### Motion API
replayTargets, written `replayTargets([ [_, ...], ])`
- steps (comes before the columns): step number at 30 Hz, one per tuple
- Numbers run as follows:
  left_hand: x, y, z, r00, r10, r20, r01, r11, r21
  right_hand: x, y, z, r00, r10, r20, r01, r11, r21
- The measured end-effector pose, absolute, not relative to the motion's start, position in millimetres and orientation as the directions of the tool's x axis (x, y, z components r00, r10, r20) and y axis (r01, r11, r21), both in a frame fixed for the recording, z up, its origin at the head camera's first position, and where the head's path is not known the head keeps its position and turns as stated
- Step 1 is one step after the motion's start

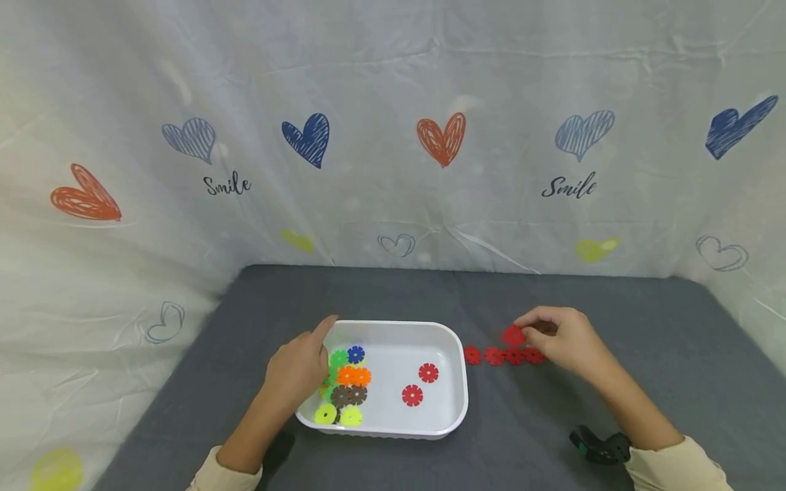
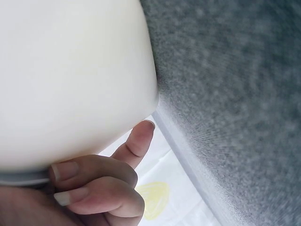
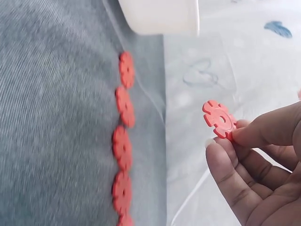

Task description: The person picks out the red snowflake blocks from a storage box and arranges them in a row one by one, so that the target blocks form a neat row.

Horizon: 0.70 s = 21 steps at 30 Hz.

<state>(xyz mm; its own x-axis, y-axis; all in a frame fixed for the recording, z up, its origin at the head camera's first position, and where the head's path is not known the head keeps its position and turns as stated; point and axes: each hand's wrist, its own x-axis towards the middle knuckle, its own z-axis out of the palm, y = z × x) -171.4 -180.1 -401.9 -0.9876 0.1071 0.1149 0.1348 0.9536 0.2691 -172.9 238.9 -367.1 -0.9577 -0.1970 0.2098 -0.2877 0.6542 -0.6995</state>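
Note:
My right hand [image 1: 568,337] pinches a red notched plastic disc [image 3: 220,119] between thumb and fingertips, raised off the table. Below it, several similar red discs [image 3: 123,148] lie flat in a row to the right of the white tray [image 1: 393,431]. At the tray's left end, my left hand [image 1: 297,365] grips the side, its index finger stretched along the rim. In the left wrist view, curled fingers [image 2: 101,195] lie against the tray's outer wall. Two loose red discs [image 1: 413,395] sit in the tray's right half; part of the row is behind my right hand.
Inside the tray's left end lie green, blue, orange [image 1: 354,376], brown and yellow discs, some overlapping. A black strap-like object [image 1: 598,447] is by my right wrist. Grey cloth [image 1: 381,290] covers the table; a heart-printed curtain [image 1: 393,82] hangs behind it.

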Motion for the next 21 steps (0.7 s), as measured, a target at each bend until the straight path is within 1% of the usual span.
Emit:
replayTargets([
  [15, -168, -179, -400, -0.987, 0.106, 0.119, 0.136, 0.951, 0.279, -167, 285, -370, -0.986, -0.082, 0.145, -0.162, 0.657, -0.736],
  [21, -169, -179, -401, -0.987, 0.103, 0.123, 0.133, 0.953, 0.272, -167, 304, -373, -0.989, -0.046, 0.137, -0.131, 0.694, -0.708],
])
